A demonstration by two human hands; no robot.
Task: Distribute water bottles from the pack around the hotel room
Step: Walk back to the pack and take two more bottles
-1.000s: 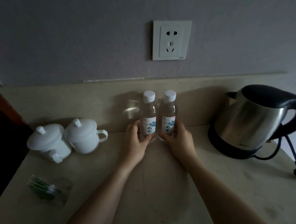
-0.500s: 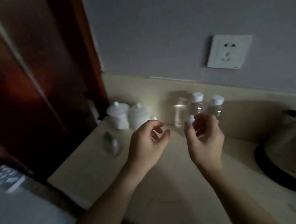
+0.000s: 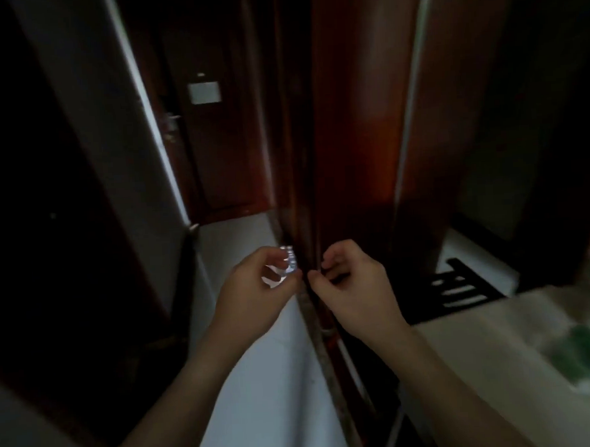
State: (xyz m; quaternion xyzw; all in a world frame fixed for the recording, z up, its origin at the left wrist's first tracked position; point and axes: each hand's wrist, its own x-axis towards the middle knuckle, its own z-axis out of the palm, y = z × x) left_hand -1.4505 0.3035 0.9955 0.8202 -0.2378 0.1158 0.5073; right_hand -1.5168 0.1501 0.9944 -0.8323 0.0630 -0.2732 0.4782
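Dim doorway; left hand, right hand loosely curled, empty.

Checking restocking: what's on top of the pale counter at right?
A blurred green-and-clear packet lies on the pale stone counter; the right forearm hides its near-left edge.

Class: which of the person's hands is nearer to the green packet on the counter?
Right. The right hand hovers left of the counter, apart from the blurred green packet at the picture's right edge. The left hand hovers further left, over the pale floor.
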